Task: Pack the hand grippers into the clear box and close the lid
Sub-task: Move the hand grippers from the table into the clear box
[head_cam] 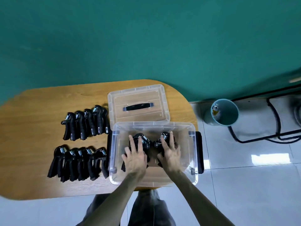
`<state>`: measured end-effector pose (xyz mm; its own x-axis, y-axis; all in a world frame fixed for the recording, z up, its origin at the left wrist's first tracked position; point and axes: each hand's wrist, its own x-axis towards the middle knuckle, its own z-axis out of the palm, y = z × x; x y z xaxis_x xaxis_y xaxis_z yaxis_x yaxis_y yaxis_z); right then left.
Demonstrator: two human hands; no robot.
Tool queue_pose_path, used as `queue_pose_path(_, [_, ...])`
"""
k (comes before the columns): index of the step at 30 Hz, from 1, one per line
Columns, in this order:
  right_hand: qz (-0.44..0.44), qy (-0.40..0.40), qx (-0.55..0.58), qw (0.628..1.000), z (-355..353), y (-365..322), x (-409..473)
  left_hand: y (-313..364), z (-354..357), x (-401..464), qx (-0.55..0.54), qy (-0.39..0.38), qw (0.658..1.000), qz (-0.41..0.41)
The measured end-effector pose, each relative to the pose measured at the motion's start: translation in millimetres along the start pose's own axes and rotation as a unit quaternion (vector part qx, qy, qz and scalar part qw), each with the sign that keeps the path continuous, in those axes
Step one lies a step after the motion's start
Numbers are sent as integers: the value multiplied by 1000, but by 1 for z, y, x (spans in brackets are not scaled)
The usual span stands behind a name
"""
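The clear box (193,152) stands open at the table's right end. Inside it lie black hand grippers with silver springs, one group (147,142) on the left and another (169,137) on the right. My left hand (136,158) rests flat on the left group with fingers spread. Over the right group lies my right hand (170,154), its fingers straight and touching the grippers. The clear lid (112,98) with a black handle (138,106) lies flat behind the box. On the table left of the box sit two rows of black hand grippers, a far row (85,123) and a near row (78,163).
The wooden table (35,108) has rounded ends and stands against a green wall. To the right, on the white tiled floor, stand a teal bin (224,112) and a black metal frame (276,128). My legs show below the table's near edge.
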<state>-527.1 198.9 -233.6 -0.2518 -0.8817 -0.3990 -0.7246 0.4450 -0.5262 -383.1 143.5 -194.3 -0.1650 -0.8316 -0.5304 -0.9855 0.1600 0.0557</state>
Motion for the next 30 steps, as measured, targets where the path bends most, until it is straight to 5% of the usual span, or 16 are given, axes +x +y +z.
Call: queue_pose_path(30, [12, 10, -90, 996, 25, 14, 21, 3, 43, 37, -56, 12, 998, 14])
